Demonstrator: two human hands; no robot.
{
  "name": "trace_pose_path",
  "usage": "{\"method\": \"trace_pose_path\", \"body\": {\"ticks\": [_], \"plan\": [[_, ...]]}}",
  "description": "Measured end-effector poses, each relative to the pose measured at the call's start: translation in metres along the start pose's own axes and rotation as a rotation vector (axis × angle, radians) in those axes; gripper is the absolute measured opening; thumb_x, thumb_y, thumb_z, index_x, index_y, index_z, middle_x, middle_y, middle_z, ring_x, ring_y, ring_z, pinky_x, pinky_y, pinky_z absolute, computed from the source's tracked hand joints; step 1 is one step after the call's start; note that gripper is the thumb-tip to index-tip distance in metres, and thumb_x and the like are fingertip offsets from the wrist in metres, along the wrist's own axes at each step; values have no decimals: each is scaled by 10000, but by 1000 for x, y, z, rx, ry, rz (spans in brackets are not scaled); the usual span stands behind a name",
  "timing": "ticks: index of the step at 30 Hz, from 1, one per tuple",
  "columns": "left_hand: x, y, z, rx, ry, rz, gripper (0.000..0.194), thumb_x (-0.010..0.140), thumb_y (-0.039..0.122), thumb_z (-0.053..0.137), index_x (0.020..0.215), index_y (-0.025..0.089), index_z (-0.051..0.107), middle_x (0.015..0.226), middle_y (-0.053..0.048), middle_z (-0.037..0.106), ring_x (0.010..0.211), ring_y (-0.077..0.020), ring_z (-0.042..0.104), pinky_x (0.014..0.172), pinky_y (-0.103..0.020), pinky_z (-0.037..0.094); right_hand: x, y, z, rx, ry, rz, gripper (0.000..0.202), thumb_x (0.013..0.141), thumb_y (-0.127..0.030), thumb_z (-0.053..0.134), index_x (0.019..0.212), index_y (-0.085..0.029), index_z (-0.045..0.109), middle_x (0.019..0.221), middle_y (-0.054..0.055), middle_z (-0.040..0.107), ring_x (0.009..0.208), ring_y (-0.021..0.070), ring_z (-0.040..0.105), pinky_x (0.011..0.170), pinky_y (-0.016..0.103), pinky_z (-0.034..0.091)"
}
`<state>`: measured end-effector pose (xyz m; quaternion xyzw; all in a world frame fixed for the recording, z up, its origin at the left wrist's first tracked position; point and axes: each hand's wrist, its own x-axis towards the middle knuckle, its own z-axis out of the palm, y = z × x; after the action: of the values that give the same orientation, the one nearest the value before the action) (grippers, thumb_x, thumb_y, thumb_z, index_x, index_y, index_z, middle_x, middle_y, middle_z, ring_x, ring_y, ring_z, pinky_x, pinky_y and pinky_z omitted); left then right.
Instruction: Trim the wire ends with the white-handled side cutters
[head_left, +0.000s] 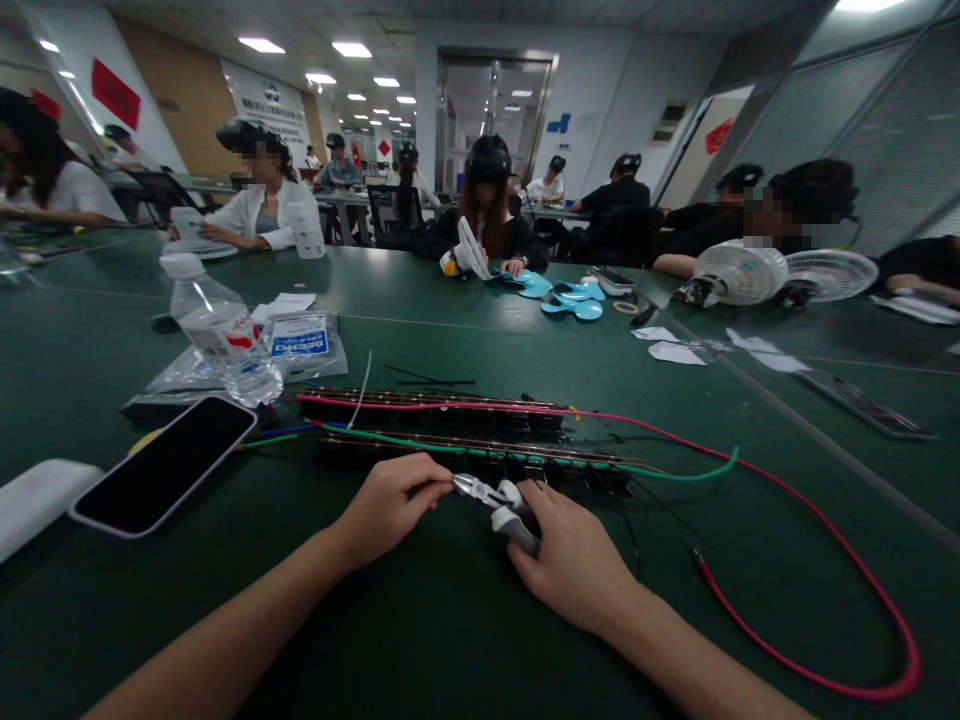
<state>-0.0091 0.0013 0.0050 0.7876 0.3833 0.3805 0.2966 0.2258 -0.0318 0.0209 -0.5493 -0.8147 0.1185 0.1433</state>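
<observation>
My right hand [562,550] is wrapped round the white and grey handles of a pair of pliers [480,490], whose metal jaws point left. Fingers and thumb of my left hand [394,505] are pinched together right at the jaw tips; whatever they hold is too small to make out. Just beyond both hands lie two long black strips with metal rows, side by side. A red wire [637,420] runs along the far strip and loops to the right. Along the near strip lies a green wire [675,477]. A pale tie [361,390] sticks up at the left.
At the left are a phone [169,465], a white object [45,500], a plastic bottle [217,320] and a plastic bag [300,340]. Across the green table [420,350], people sit near fan parts, blue blades [574,300] and paper scraps [675,350].
</observation>
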Motion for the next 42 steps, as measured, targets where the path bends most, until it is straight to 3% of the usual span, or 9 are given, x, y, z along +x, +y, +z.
{"method": "trace_pose_path", "body": {"ticks": [9, 15, 21, 38, 42], "plan": [[0, -4, -6, 37, -38, 103, 175, 914, 161, 525, 876, 160, 696, 736, -35, 652, 677, -140, 603, 644, -253, 467, -1, -3, -6, 50, -58, -8, 192, 717, -191, 536, 908, -203, 516, 876, 56, 600, 753, 191, 557, 651, 315, 413], [1, 1, -5, 11, -3, 77, 142, 900, 162, 555, 839, 156, 682, 698, -23, 639, 657, -135, 597, 639, -252, 467, -2, 0, -2, 28, 22, -57, 411, 696, -172, 527, 1107, -175, 523, 1052, 113, 587, 943, 254, 557, 818, 421, 456], [1, 2, -6, -61, 38, 10, 124, 881, 174, 580, 875, 161, 703, 725, -32, 664, 644, -133, 615, 614, -246, 494, -2, 5, 3, -33, 93, -96, 531, 672, -180, 530, 1203, -168, 507, 1145, 142, 573, 1040, 296, 539, 877, 485, 461], [0, 1, -5, -127, 50, -51, 111, 860, 176, 606, 876, 153, 713, 707, -32, 661, 613, -128, 610, 579, -239, 489, -2, 11, 6, 22, 86, -80, 472, 703, -207, 542, 1173, -161, 529, 1154, 148, 591, 1053, 307, 567, 888, 511, 478], [0, 1, -6, -124, 41, -35, 107, 863, 173, 605, 883, 155, 708, 719, -31, 660, 621, -125, 608, 584, -236, 493, -2, 10, 5, 40, 80, -80, 441, 707, -203, 548, 1148, -175, 551, 1103, 129, 622, 1012, 279, 594, 865, 467, 495]]}}
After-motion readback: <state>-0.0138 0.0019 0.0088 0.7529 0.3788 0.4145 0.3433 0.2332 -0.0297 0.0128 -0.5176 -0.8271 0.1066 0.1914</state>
